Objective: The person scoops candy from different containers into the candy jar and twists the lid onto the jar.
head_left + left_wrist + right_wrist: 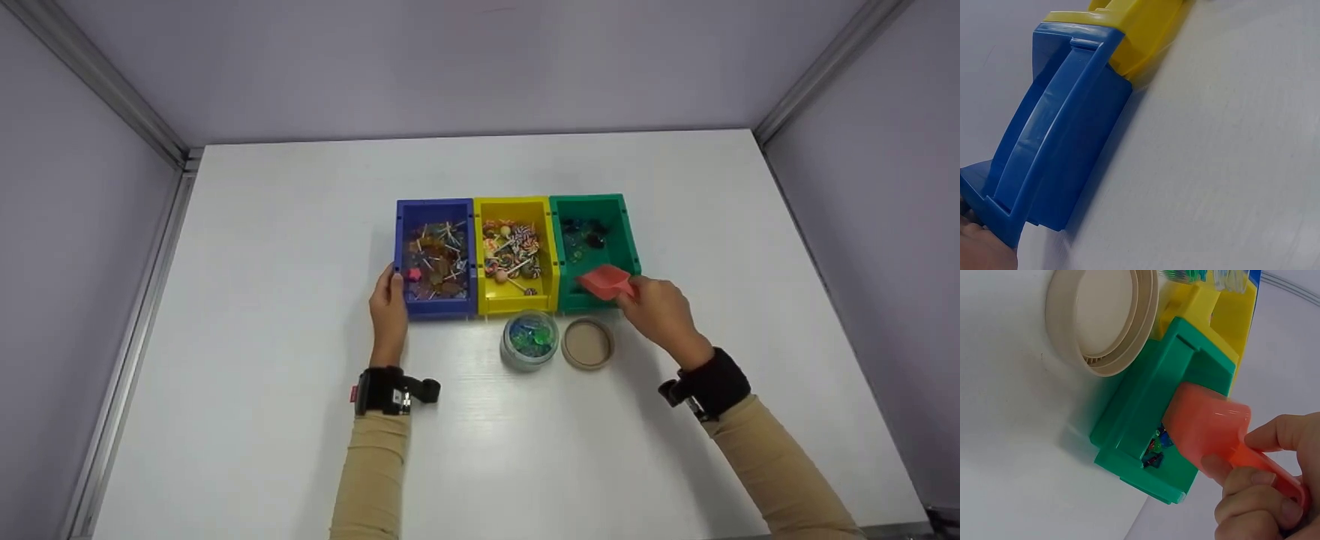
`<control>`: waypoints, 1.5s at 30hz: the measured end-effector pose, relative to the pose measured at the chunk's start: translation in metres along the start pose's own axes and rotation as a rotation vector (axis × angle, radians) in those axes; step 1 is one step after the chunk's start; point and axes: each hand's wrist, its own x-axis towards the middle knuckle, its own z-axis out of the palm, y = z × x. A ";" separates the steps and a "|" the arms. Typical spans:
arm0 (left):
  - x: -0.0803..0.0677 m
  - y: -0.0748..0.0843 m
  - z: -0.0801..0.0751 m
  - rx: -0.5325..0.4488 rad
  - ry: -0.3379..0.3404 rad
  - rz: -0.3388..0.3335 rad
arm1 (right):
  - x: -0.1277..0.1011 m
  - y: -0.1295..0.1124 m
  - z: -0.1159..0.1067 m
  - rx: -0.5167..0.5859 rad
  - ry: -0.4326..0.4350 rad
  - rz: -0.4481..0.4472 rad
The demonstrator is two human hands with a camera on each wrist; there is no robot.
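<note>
Three bins stand side by side: a blue bin (435, 259) and a yellow bin (515, 255), both with lollipops, and a green bin (594, 251) with dark and green candies. My right hand (660, 309) grips the handle of a red scoop (606, 281), its bowl over the green bin's front edge; the right wrist view shows the red scoop (1207, 427) above the green bin (1151, 416). My left hand (388, 304) rests against the blue bin's front left corner, thumb on the rim. In the left wrist view the blue bin (1055, 140) fills the frame.
An open glass jar (530, 341) with green and blue candies stands before the yellow bin. Its beige lid (587, 343) lies beside it on the white table (262, 300); the right wrist view also shows the lid (1100, 318). Grey walls enclose the table.
</note>
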 end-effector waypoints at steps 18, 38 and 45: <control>0.000 -0.001 -0.001 -0.005 -0.013 -0.012 | 0.012 -0.003 0.006 -0.029 -0.052 0.068; 0.000 -0.002 0.001 0.004 -0.026 0.007 | 0.028 -0.007 0.009 -0.075 -0.118 0.111; -0.001 0.002 0.000 0.004 -0.019 -0.011 | 0.036 -0.009 0.009 -0.078 -0.123 0.114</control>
